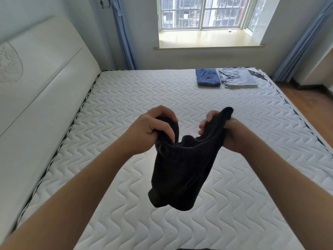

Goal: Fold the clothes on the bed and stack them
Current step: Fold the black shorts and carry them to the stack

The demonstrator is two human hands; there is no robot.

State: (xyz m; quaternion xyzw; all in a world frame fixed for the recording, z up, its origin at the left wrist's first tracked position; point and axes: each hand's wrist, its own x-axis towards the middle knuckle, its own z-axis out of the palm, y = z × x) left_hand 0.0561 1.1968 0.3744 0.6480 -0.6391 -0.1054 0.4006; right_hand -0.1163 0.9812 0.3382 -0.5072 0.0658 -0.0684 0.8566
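Note:
A small black garment point(180, 170) with an elastic waistband hangs in the air above the middle of the white quilted mattress point(126, 98). My left hand point(151, 129) grips the left end of its waistband with curled fingers. My right hand point(228, 132) grips the right end, where a bunch of black cloth sticks up above the fingers. The lower part of the garment dangles loose between my forearms. At the far right corner of the bed lie folded blue denim shorts point(208, 77) and, beside them on the right, a folded grey shirt point(237, 77).
A white padded headboard point(41, 83) runs along the left side of the bed. Behind the bed are a window sill point(207, 41) and blue curtains point(124, 38). Wooden floor point(313, 105) shows to the right of the mattress.

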